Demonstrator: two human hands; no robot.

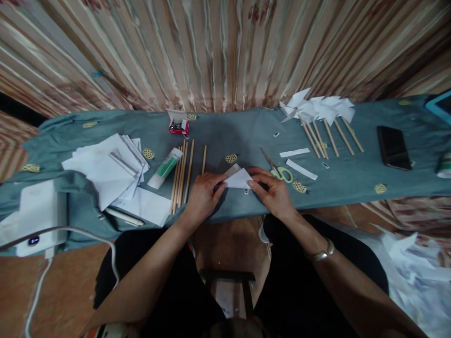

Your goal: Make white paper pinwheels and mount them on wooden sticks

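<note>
Carefully, it seems, both hands hold a small piece of folded white paper (239, 180) just above or on the near middle of the green cloth (243, 136); which of the two cannot be told. The left hand (204, 192) pinches its left corner between thumb and fingers, and the right hand (274, 191) pinches the right corner the same way, so the paper spans the gap between them, one pointed fold on the far side. Just beyond the right hand lie scissors (284, 175) with pale green handles, blades pointing far and left, and to their right two white strips (301, 169). Farther right, a row of white paper pinwheels (322, 110) lies with wooden handles toward the near side, and a dark phone (393, 147) lies right of them. Left of the left hand are loose wooden sticks (180, 173), a green-and-white glue tube (165, 168) and a spread pile of white paper (98, 164). An opened red box (179, 126) of small metal pieces sits on the far side.
</note>
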